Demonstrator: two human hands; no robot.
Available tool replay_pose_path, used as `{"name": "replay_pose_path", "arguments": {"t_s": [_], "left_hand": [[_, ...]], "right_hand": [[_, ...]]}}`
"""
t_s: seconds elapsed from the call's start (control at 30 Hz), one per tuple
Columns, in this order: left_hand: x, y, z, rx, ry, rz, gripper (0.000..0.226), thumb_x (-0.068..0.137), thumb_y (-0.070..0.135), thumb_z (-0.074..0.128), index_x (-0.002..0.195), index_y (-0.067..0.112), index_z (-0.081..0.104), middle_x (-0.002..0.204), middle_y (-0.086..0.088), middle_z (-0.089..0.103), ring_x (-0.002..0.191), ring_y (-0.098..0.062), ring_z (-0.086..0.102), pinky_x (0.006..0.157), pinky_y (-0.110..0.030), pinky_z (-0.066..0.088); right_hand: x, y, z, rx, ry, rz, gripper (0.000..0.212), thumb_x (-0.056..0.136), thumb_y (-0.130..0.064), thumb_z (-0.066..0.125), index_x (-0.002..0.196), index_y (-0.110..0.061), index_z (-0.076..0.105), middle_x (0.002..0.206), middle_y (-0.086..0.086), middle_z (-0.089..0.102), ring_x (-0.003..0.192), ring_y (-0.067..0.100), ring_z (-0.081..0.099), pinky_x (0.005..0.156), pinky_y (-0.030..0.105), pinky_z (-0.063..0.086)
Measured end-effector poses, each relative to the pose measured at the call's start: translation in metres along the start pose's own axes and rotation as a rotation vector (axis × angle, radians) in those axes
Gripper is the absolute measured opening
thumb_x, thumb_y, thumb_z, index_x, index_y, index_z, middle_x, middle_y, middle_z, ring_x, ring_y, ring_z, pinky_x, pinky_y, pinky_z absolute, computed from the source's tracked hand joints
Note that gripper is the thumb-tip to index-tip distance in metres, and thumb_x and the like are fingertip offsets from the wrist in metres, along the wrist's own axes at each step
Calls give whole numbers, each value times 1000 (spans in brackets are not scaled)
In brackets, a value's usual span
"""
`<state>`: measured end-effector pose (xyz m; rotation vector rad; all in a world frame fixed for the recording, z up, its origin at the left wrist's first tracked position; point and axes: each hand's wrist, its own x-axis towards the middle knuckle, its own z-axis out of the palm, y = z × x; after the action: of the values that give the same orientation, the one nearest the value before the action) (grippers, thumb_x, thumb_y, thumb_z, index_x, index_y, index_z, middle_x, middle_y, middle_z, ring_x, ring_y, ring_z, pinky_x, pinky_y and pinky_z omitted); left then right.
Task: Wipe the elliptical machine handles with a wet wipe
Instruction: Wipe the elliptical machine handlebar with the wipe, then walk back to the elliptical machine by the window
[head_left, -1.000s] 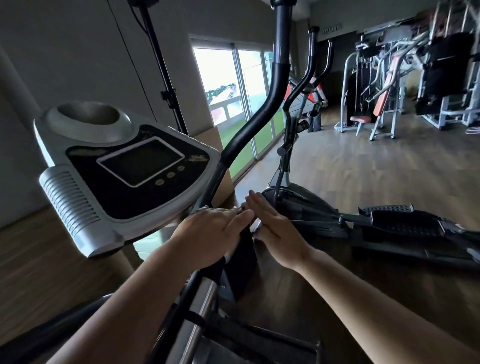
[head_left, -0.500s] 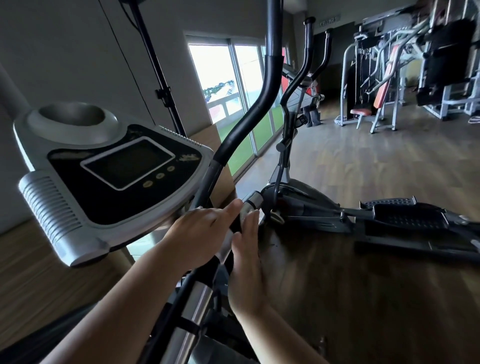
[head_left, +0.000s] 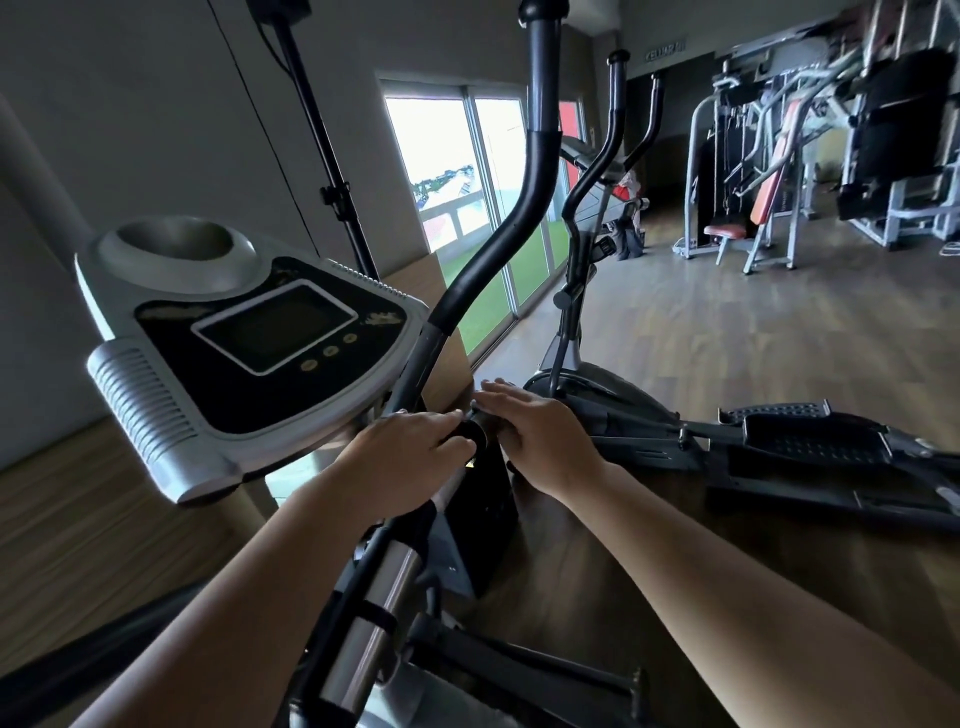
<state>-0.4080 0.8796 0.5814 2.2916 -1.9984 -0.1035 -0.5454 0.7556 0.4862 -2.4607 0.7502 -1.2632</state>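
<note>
1. The left grip (head_left: 410, 452), a bare hand, sits just below the console (head_left: 249, 332) of the elliptical machine. Its fingers and thumb are curled round the short handle (head_left: 470, 437), close to that handle's round black end cap.
2. The right grip (head_left: 540, 436), also a bare hand, reaches in from the opposite side. Its fingers are nearly straight and laid flat over the top of the same handle end, pointing toward the left grip, so it lies open and is not clasped.
3. The 2 grips are almost touching, with the black end cap showing between them.
4. The wet wipe cannot be made out, and I cannot tell whether it lies under either grip.
5. The long handle (head_left: 535, 182) rises just behind the left grip. It curves up past the console's right edge to the top of the view.
6. The console is tilted and has a dark screen, 3 small round buttons beside it and a round recess at its far end.
7. A pedal (head_left: 810, 441) lies low to the right of the right grip.
8. A second elliptical (head_left: 597, 218) stands farther off, near the window (head_left: 457, 197).
9. Weight machines (head_left: 753, 171) stand well apart from it on the wooden floor (head_left: 727, 338).
</note>
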Motion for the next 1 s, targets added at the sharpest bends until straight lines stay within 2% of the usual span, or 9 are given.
{"name": "replay_pose_path", "arguments": {"t_s": [0.13,0.2,0.3,0.4,0.5,0.67,0.77,0.9,1.0], "left_hand": [[-1,9,-4,59,6,-6,63,101,51,48,155,20,40,157,-3,48,140,-22,47,113,-36,40],[-6,19,-3,77,53,3,68,101,53,48,158,19,34,165,-1,36,150,-21,35,118,-35,31],[-16,42,7,88,112,120,67,101,52,51,157,19,36,166,0,34,153,-22,29,122,-36,25],[-29,73,32,59,119,248,68,98,55,53,154,18,42,163,1,40,152,-20,33,122,-35,29],[-50,119,69,6,35,358,69,97,56,54,156,24,39,162,4,40,149,-19,36,120,-37,34],[-103,212,131,-92,-59,552,67,95,56,58,155,28,42,159,8,44,147,-15,39,119,-34,35],[-150,275,150,-136,-99,692,65,97,55,57,155,28,42,158,9,44,145,-15,40,117,-32,35],[-207,368,175,-223,-257,813,53,99,44,59,149,27,50,154,4,49,142,-21,45,115,-32,37],[-241,446,199,-257,-314,898,55,87,57,52,133,28,63,138,5,61,129,-22,57,107,-38,47]], "right_hand": [[-7,-3,-17,17,109,57,23,98,-8,62,115,-12,78,109,8,80,95,21,77,87,27,59],[-17,-8,-34,73,141,206,21,98,-12,62,111,-13,78,104,3,80,81,5,69,72,5,47],[-52,-17,-67,99,213,367,20,96,-15,63,105,-10,80,106,4,80,87,8,67,76,3,43],[-109,-24,-106,177,295,439,19,93,-21,68,87,-6,77,85,16,77,83,31,72,79,44,57],[-180,-29,-145,223,397,554,8,87,-36,74,89,-31,79,83,0,80,83,23,77,79,53,62],[-298,-59,-225,154,579,758,13,86,-26,73,94,-21,82,89,-6,80,88,13,75,79,32,57],[-372,-81,-272,161,686,839,17,81,-23,69,92,-18,81,85,-7,78,79,7,70,70,25,55],[-470,-112,-339,156,828,913,16,89,4,64,91,-4,78,70,-4,68,61,-1,59,56,16,47],[-547,-129,-396,154,921,975,12,81,-13,70,89,-7,76,65,-10,69,60,-3,62,58,14,48]]}}
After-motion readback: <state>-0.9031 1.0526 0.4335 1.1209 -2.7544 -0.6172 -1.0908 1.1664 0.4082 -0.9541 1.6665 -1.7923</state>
